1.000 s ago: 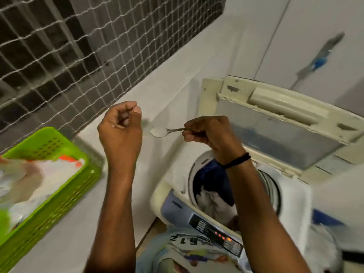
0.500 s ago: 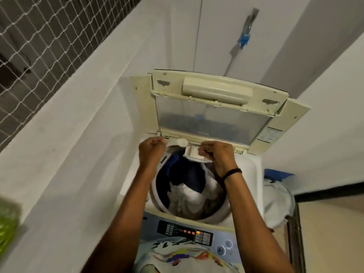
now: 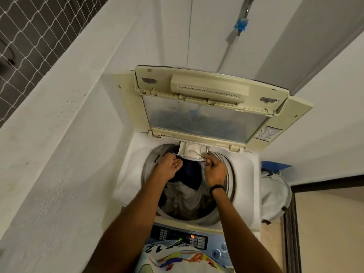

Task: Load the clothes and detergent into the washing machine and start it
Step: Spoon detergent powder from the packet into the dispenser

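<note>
Both hands (image 3: pixel 171 166) hover over open, white-walled washing machine (image 3: pixel 244 174).

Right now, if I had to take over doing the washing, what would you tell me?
Left hand: holding the front edge of the pulled-out detergent drawer, it seems.
Right hand: pinching a small spoon, tip over the drawer.
Clothes are already in the drum. White powder sits in the drawer. The lid is up, and lights glow on the control panel.
Left to do: finish with the spoon, push the drawer in, shut the lid, press start.
</note>
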Demonstrator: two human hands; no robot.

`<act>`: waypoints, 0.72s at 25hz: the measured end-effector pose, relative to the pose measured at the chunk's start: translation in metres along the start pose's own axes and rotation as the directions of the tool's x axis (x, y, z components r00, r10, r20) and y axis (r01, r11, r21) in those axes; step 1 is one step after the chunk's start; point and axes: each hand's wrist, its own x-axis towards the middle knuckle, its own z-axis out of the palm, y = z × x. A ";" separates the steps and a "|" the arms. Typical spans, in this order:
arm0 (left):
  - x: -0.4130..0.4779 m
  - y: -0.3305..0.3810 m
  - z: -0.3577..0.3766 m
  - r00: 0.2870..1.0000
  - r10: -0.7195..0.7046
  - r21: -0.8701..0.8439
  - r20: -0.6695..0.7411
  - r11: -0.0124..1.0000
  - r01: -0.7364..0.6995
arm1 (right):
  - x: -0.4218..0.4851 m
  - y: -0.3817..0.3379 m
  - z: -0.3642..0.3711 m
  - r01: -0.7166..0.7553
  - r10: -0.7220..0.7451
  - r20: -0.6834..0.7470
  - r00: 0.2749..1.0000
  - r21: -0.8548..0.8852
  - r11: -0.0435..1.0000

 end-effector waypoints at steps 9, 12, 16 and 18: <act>0.008 -0.004 0.005 0.998 -0.056 -0.101 0.031 0.993 0.059 | -0.009 0.013 0.008 0.270 -0.280 -0.045 0.959 -0.155 0.950; 0.007 -0.003 0.009 0.997 -0.059 -0.110 0.039 0.992 0.063 | -0.001 0.012 0.010 0.271 -0.284 -0.060 0.957 -0.167 0.948; 0.007 -0.003 0.012 0.997 -0.066 -0.133 0.051 0.988 0.073 | 0.008 0.012 0.016 0.254 -0.262 -0.028 0.965 -0.173 0.952; 0.008 -0.003 0.012 0.996 -0.067 -0.140 0.053 0.987 0.074 | 0.012 0.011 0.018 0.228 -0.233 -0.011 0.972 -0.156 0.961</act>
